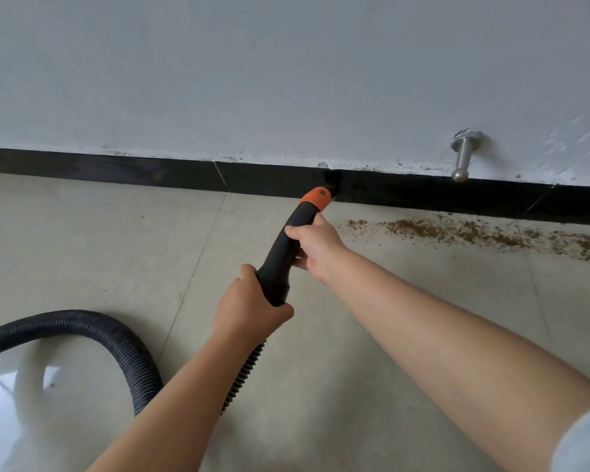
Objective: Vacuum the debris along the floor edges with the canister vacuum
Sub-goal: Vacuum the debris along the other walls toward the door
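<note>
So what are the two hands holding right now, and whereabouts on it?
Both grip the vacuum's black handle tube: the left hand round its lower end, where the ribbed hose joins, and the right hand higher up, just below the orange collar.

Your two forearms are bare, no watch, bands or gloves. Your left hand [249,310] and right hand [315,245] are bare too. A pale grey-blue sleeve [584,441] edge shows at your right upper arm, bottom right corner.

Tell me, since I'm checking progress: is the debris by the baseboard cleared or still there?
Still there: brown debris lies scattered right of the nozzle.
</note>
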A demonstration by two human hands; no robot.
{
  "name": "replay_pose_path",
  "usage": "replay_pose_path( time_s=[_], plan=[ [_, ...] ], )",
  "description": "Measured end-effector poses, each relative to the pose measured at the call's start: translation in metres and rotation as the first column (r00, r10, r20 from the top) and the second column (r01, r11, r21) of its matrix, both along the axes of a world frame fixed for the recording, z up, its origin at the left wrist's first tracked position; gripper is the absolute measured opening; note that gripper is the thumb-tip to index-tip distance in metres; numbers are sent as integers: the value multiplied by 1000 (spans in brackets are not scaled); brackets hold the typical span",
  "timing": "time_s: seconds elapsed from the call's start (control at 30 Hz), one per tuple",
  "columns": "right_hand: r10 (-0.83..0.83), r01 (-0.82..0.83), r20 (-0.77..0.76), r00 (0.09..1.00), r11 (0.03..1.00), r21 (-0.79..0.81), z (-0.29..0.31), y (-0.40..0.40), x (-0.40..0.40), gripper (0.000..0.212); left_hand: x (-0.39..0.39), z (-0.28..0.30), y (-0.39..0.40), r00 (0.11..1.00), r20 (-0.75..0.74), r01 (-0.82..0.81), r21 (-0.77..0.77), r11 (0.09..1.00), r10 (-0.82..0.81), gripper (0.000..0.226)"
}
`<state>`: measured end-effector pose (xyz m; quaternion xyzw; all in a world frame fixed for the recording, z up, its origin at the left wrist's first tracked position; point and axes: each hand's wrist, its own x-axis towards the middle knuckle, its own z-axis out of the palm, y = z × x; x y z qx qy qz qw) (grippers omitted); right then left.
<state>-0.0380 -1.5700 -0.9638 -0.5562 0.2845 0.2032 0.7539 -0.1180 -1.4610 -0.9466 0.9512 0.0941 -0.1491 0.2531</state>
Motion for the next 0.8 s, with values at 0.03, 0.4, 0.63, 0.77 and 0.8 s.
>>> replay_pose_path(
  time_s=[0.03,0.4,0.63,0.77,0.8],
  plan=[
    [38,-38,12,999,999,5,1,14,2,72,-2,2,9,999,15,-42,10,999,42,39],
    [170,-172,-28,985,984,-51,-6,80,24,67,9,3,55,979,-44,-196,54,979,198,40],
    [35,-38,-51,998,997,-71,-18,28,22,62,15,-4,20,996,-73,-54,-8,998,54,40],
    [-5,3,-30,1000,998,-67,-20,13,13,61,11,-5,9,997,-78,-31,-27,999,29,39],
    [-7,5,-29,1000,999,-53,-18,15,11,62,10,-5,9,997,-67,-42,-33,999,39,38]
  ],
)
